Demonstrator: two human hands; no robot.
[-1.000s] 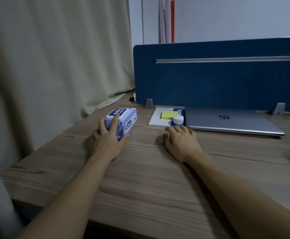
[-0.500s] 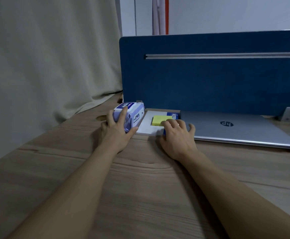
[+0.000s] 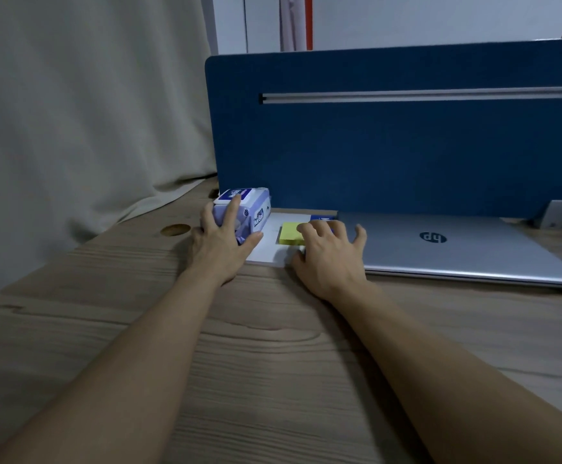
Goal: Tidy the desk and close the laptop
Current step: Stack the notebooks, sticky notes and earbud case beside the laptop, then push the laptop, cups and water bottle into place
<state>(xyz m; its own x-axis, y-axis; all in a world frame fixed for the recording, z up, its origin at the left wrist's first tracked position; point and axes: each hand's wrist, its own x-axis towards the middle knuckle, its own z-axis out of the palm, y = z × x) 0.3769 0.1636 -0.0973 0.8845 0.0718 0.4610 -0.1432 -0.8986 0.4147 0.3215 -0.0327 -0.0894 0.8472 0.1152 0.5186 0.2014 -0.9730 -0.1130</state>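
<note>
A purple-and-white wipes pack (image 3: pixel 254 205) stands on the wooden desk (image 3: pixel 272 346) just in front of the blue divider. My left hand (image 3: pixel 224 244) grips it, fingers over its top and thumb along its right side. To its right lies a white notebook (image 3: pixel 267 244) with a yellow sticky-note pad (image 3: pixel 289 233) and a blue item (image 3: pixel 319 217) on it. My right hand (image 3: pixel 329 259) rests on the notebook's right part with fingers spread, and it hides the small white round thing. The silver laptop (image 3: pixel 467 249) lies closed right beside that hand.
The blue divider panel (image 3: pixel 406 139) closes off the back of the desk, with a grey bracket (image 3: pixel 552 214) at its foot on the right. A beige curtain (image 3: pixel 72 112) hangs along the left side. A round cable hole (image 3: pixel 175 229) sits left of the pack.
Both hands have slid forward towards the divider. The wipes pack moved with my left hand and now stands close to the panel. My right hand has come onto the notebook and covered the white round thing.
</note>
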